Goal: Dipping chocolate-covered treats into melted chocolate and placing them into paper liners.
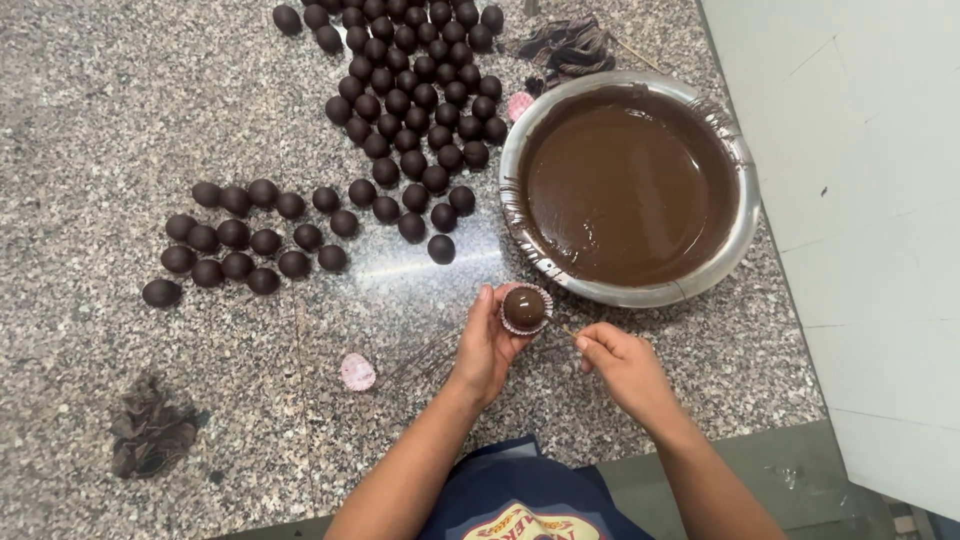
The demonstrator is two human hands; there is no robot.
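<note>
My left hand [486,345] holds a small pink paper cup [527,322] with a glossy chocolate-coated ball [522,305] sitting in it. My right hand [618,360] pinches a thin stick [562,329] whose tip reaches toward the ball. Just beyond the hands stands a steel bowl [612,291] filled with melted chocolate [628,185]. Many dark chocolate balls [410,120] lie in rows on the granite counter [100,110], with a second group of chocolate balls [240,240] further left.
An empty pink paper cup [357,372] lies on the counter left of my left hand, beside a wire whisk [420,362]. A crumpled dark cloth [150,430] sits at the near left, another cloth [565,45] behind the bowl. A white wall [860,200] bounds the right.
</note>
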